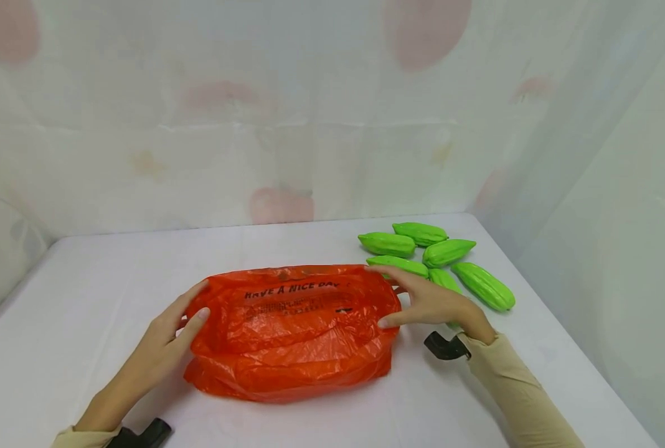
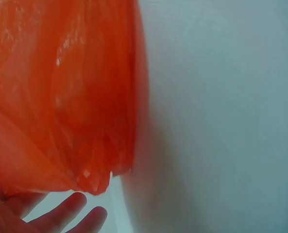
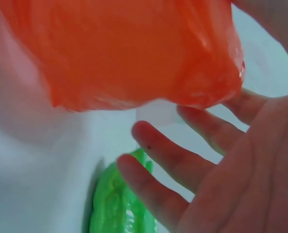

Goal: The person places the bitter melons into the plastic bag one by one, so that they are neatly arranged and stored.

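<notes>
A red plastic bag (image 1: 293, 336) printed with "HAVE A NICE DAY" spreads between two hands on the white table. The left hand (image 1: 161, 342) grips its left side, thumb on the front and fingers behind the edge. At the opposite side, the right hand (image 1: 430, 300) holds the bag between thumb and index finger. Its other fingers (image 3: 168, 150) spread loosely below the bag in the right wrist view. In the left wrist view, the bag (image 2: 71, 97) bulges in wrinkled folds above the left fingertips (image 2: 78, 199).
Several bright green, ribbed gourds (image 1: 484, 286) lie in a group at the back right, partly behind the right hand. A gourd (image 3: 117, 199) shows under the right fingers. Pale patterned curtains (image 1: 332, 155) hang behind the table (image 1: 114, 274) and at its sides.
</notes>
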The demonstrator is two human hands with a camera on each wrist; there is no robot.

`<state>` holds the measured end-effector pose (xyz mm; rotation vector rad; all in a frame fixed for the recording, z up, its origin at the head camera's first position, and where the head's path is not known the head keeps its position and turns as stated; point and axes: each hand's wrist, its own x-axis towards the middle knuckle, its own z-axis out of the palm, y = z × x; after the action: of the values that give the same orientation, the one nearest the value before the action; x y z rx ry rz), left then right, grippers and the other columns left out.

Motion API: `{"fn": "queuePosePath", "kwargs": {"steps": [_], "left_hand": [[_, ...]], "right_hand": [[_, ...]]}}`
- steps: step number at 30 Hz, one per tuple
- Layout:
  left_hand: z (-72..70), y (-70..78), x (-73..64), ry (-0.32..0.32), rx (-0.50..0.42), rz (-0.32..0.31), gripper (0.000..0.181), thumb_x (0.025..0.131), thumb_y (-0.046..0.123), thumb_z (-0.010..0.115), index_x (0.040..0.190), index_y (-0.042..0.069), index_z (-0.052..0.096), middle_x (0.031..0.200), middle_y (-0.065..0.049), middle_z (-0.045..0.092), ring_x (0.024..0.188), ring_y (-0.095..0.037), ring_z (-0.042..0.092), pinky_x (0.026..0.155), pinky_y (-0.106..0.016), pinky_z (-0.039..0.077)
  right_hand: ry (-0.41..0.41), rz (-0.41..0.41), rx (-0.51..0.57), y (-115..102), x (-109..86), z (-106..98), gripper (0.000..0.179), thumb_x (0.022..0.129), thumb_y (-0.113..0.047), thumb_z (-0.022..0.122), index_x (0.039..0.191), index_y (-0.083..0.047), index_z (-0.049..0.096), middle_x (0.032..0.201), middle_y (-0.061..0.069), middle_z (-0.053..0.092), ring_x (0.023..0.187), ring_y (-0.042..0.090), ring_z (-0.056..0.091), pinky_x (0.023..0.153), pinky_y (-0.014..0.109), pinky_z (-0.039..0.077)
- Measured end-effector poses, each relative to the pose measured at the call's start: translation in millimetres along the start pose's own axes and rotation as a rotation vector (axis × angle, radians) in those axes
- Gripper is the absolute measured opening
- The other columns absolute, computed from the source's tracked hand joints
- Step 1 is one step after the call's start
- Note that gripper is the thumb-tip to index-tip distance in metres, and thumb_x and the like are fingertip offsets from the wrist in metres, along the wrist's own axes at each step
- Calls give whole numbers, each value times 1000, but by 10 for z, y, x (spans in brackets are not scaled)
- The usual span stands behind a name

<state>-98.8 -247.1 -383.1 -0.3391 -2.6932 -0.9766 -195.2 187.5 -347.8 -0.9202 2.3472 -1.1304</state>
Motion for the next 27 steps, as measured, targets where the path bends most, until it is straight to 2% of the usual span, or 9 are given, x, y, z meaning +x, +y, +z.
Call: {"fn": "queuePosePath", "kwargs": {"steps": [3, 5, 6, 8, 10, 12, 14, 20, 27], "left_hand": [[-11, 30, -2, -24, -30, -23, 62, 103, 24, 51, 158, 23, 25, 154, -17, 41, 133, -40, 43, 98, -43, 53], [-14, 41, -4, -39, -73, -31, 65, 103, 24, 51, 159, 28, 20, 158, -17, 35, 139, -40, 38, 99, -64, 45], [-13, 41, -5, -46, -101, -35, 65, 103, 23, 51, 159, 31, 18, 160, -15, 32, 143, -34, 34, 101, -67, 40], [-1, 35, -6, -48, -154, -35, 66, 103, 21, 51, 158, 35, 17, 162, -12, 29, 149, -16, 28, 112, -56, 37], [19, 23, -1, -41, -206, -18, 65, 103, 17, 51, 158, 32, 20, 161, -11, 30, 146, 2, 26, 118, -31, 33], [41, 12, -1, -29, -248, -3, 63, 102, 14, 51, 158, 27, 24, 159, -9, 33, 138, 14, 26, 110, -8, 28], [58, 11, 1, -17, -285, 17, 61, 102, 11, 51, 157, 22, 28, 156, -9, 36, 135, 14, 29, 101, 1, 26], [73, 18, -7, -8, -329, 16, 59, 101, 8, 51, 155, 17, 30, 151, 2, 40, 132, 11, 35, 99, 1, 29], [117, 45, -32, -3, -355, 8, 65, 99, 6, 53, 157, 15, 24, 152, 5, 33, 134, 13, 27, 101, 1, 23]], "right_hand": [[18, -34, -17, 38, 21, 41, 93, 81, -30, 82, 156, -24, 27, 156, 0, 38, 134, 27, 47, 104, 49, 46], [35, -51, -39, 64, 31, 72, 95, 81, -30, 82, 157, -23, 26, 155, 0, 39, 137, 27, 45, 107, 50, 44], [45, -61, -49, 78, 33, 86, 95, 82, -31, 82, 157, -23, 25, 156, 1, 38, 139, 27, 43, 109, 51, 42], [65, -72, -57, 93, 35, 114, 94, 82, -31, 82, 157, -22, 26, 157, 1, 36, 143, 28, 39, 113, 53, 38], [86, -77, -64, 103, 32, 139, 94, 82, -32, 82, 157, -22, 26, 159, 1, 33, 147, 27, 33, 116, 54, 34], [104, -77, -56, 106, 28, 161, 93, 82, -33, 82, 157, -23, 27, 160, -1, 31, 149, 26, 30, 117, 55, 32], [119, -71, -48, 100, 24, 183, 93, 82, -34, 82, 156, -26, 27, 161, -3, 30, 150, 24, 28, 118, 55, 30], [178, -72, -38, 89, 38, 271, 93, 82, -32, 81, 157, -24, 26, 163, -1, 27, 150, 25, 27, 118, 56, 30], [221, -73, 4, 123, 54, 332, 90, 85, -33, 78, 157, -26, 25, 164, 0, 24, 150, 27, 28, 116, 56, 33]]}}
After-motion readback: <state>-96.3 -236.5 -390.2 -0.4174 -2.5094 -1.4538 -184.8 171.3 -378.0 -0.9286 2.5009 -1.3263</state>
